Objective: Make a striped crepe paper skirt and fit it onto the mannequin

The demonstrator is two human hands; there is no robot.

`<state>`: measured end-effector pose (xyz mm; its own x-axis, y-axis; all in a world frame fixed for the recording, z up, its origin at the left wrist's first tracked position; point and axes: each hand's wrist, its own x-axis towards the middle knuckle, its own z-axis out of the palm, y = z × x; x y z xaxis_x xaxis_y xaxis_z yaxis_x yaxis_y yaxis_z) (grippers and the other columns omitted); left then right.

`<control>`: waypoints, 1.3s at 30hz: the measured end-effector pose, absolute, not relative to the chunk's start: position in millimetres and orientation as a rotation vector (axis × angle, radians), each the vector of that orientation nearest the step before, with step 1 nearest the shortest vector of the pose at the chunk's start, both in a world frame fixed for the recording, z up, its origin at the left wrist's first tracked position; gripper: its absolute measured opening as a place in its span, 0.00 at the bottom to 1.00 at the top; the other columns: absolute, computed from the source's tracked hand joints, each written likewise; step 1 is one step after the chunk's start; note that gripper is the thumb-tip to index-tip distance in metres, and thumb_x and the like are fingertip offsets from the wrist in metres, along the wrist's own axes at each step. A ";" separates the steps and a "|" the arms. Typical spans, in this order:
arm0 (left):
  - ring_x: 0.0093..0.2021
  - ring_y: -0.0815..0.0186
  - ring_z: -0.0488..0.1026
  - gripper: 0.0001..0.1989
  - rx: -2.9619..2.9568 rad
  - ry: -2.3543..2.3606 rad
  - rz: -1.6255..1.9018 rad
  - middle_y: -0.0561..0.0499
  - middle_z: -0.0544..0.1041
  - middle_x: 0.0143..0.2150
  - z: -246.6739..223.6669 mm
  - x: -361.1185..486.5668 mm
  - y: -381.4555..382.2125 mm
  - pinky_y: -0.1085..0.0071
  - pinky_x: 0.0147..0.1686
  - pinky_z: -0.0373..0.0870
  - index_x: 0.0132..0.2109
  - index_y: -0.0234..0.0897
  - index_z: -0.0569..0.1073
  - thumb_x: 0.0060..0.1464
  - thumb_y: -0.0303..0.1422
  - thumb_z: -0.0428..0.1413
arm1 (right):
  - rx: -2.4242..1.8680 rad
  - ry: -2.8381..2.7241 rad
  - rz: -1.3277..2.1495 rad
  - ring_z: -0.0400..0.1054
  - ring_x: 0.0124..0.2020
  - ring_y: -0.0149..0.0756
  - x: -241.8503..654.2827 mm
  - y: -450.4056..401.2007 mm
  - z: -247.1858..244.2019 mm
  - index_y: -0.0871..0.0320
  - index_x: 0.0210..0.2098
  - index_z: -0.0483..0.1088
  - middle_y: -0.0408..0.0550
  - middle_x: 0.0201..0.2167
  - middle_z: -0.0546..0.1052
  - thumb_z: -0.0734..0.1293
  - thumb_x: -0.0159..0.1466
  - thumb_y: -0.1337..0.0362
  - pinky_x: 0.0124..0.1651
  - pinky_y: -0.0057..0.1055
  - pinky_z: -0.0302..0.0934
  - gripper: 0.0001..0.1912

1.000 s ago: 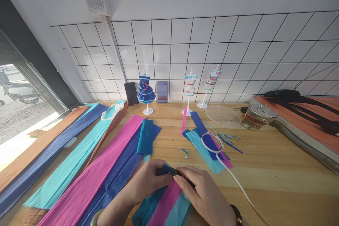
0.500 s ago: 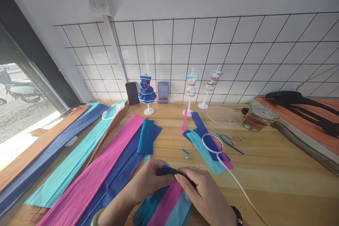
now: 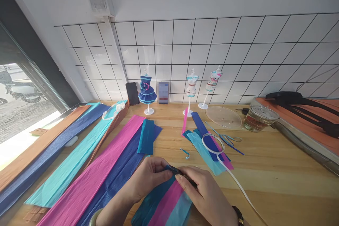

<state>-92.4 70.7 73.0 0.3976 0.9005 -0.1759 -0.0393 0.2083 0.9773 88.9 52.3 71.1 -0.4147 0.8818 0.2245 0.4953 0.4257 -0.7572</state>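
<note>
My left hand [image 3: 151, 176] pinches the upper edge of a striped piece of crepe paper [image 3: 169, 201] between thumb and fingers. Teal, pink and light blue bands run down this piece, which hangs below my hands towards the bottom of the view. On the right, my right hand [image 3: 202, 189] is closed on the same upper edge, its thumb pressed close to the left thumb. Along that edge runs a narrow dark band [image 3: 173, 170], partly covered by fingers; what it is made of I cannot make out.
Long crepe paper strips [image 3: 100, 157] cover the left of the table, near a folded teal piece [image 3: 146, 136]. Dressed mini mannequins [image 3: 147, 90] and phones [image 3: 132, 93] stand by the wall. To the right lie a tape roll [image 3: 203, 142], scissors [image 3: 230, 138] and a lidded jar [image 3: 258, 122].
My left fingers have shifted slightly along the upper edge, and more of the dark band shows between the hands. The striped paper stays in both hands.
</note>
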 end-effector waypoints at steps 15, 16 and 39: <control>0.24 0.73 0.55 0.14 1.252 1.005 0.732 0.57 0.64 0.20 67.0 -89.9 69.7 0.74 0.25 0.51 0.27 0.33 0.72 0.44 0.41 0.61 | -1.158 -2.101 0.734 0.71 0.30 0.34 87.6 51.7 72.1 0.55 0.34 0.72 0.45 0.27 0.76 0.57 0.66 0.58 0.33 0.26 0.62 0.14; 0.23 0.73 0.54 0.15 1.249 0.999 0.726 0.58 0.63 0.20 67.4 -88.8 69.3 0.74 0.25 0.50 0.27 0.32 0.71 0.44 0.41 0.61 | -1.159 -2.103 0.738 0.71 0.30 0.34 87.5 51.6 71.7 0.55 0.34 0.72 0.46 0.27 0.76 0.57 0.66 0.58 0.33 0.26 0.62 0.14; 0.25 0.72 0.59 0.12 1.195 0.876 0.752 0.56 0.69 0.23 64.5 -87.6 69.2 0.74 0.27 0.54 0.30 0.32 0.75 0.46 0.39 0.61 | -1.223 -2.034 0.891 0.60 0.24 0.31 85.0 52.6 66.0 0.57 0.25 0.66 0.42 0.20 0.68 0.55 0.66 0.56 0.28 0.27 0.52 0.18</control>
